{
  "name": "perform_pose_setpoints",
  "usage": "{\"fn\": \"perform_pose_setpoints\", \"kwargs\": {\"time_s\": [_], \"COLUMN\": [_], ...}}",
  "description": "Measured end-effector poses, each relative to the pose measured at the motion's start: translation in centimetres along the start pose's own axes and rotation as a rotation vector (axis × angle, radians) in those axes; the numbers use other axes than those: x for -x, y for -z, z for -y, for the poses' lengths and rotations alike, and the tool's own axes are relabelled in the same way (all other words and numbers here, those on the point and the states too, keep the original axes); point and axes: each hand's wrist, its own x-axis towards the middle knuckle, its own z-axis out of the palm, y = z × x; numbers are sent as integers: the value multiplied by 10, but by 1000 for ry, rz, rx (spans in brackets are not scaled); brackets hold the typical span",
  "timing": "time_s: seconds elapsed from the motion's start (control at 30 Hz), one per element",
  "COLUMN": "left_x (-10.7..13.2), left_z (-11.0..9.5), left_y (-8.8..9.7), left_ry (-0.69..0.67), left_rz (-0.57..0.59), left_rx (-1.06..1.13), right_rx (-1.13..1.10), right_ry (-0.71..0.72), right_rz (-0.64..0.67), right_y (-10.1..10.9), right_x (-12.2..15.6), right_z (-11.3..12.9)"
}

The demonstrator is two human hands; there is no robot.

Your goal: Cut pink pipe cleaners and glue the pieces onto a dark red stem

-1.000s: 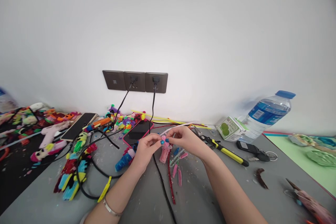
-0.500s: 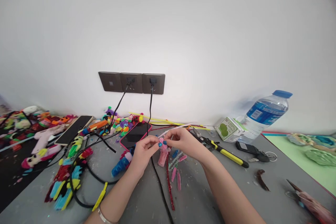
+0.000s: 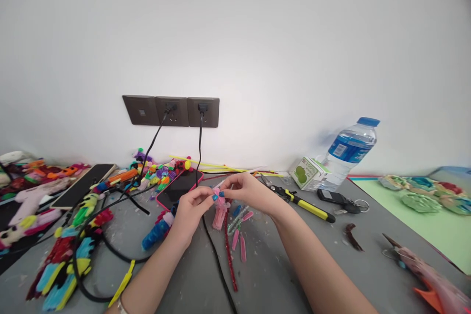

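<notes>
A small pink fuzzy pipe-cleaner figure is held upright between my hands near the middle of the table. My left hand pinches its upper end from the left with thumb and forefinger. From the right, my right hand pinches the same end, fingertips almost meeting the left ones. The fingers partly cover the figure's top. Just to its right lie short pink pipe-cleaner pieces, a silvery glittery strip and a long red glittery stem. A blue fuzzy piece rests left of my left hand.
Black cables run from the wall sockets across the table. Phones and colourful pipe-cleaner figures crowd the left. Yellow-handled pliers, a juice box, a water bottle and keys are right.
The view has turned right, so everything sits further left in the picture. Both hands stay pinched at the top of the pink figure, with the fingers slightly shifted.
</notes>
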Motion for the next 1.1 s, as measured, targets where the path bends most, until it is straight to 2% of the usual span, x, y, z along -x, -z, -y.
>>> {"fn": "perform_pose_setpoints", "kwargs": {"time_s": [0.6, 1.1], "left_x": [2, 1], "left_z": [-5, -4], "left_y": [-4, -4], "left_ry": [60, 64], "left_rz": [0, 10], "left_rx": [24, 23], "right_rx": [7, 21], "right_ry": [-39, -29], "right_rz": [62, 61], "right_y": [5, 6], "right_x": [-2, 0], "right_z": [-1, 0]}}
